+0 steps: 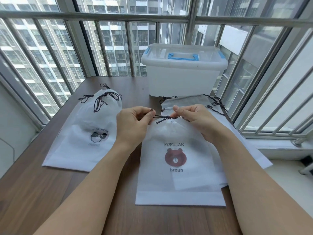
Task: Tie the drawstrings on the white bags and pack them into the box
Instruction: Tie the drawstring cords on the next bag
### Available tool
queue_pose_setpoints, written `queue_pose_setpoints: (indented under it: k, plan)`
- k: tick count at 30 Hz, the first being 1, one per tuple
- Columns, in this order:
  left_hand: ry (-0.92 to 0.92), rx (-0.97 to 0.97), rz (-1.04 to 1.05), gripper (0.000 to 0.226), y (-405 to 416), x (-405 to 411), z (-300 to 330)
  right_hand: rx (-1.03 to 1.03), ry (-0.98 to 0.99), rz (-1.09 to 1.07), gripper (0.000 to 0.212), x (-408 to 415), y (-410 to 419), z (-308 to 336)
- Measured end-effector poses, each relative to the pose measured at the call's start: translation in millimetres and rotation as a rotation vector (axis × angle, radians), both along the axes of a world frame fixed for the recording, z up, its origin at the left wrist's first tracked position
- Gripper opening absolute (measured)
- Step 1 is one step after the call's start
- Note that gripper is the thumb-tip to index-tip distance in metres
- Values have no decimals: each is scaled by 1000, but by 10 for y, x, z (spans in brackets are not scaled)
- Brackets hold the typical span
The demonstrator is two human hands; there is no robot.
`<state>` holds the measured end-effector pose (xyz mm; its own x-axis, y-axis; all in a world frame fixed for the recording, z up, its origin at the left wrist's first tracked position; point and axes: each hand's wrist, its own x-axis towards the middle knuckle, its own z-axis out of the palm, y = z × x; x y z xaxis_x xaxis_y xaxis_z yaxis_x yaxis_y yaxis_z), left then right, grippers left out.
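Observation:
A white bag with a brown bear print (176, 167) lies in front of me, its neck gathered. My left hand (133, 122) and my right hand (196, 119) each pinch an end of its dark drawstring (165, 117), which is pulled taut with a knot between them. At the left lies another white bag (84, 133) with its drawstring knotted at the top. More white bags (188, 100) are stacked under and behind the bear bag. The translucent box (183, 78) with a closed lid and blue handle stands at the table's far edge.
The wooden table (42, 192) stands against windows with metal railings (101, 48) at the back and right. A white sill (288, 175) runs along the right side.

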<state>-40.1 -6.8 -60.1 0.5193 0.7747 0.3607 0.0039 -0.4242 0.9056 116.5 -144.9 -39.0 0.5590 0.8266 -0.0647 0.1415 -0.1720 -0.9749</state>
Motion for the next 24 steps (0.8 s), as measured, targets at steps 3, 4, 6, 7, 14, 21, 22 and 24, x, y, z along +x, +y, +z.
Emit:
queue_pose_setpoints:
  k: [3,4,6,7,14,21,22,24]
  plan:
    - [-22,-10,28,27,20,17,8,-3,-18,52,41,13,-36,22]
    - [-24,-21,33,26,13,23,14,-25,-62,86,44,13,-57,15]
    - [-8,-18,16,23,-1,13,14,-68,-121,147,37,-1,-97,20]
    - [3,-11,-7,20,-19,5,24,-51,-112,156,26,1,-112,25]
    - [217,158,-247,62,-101,-161,343,202,359,152,11,-202,-11,119]
    - [446,229,-81,50,296,-776,871,-93,-478,-146,31,-99,202,78]
    - [463,197,-79,49,394,-883,909,-179,-660,-157,37,-20,218,53]
    - [436,83,-72,42,571,-1085,908,-358,-823,-80,51,72,263,20]
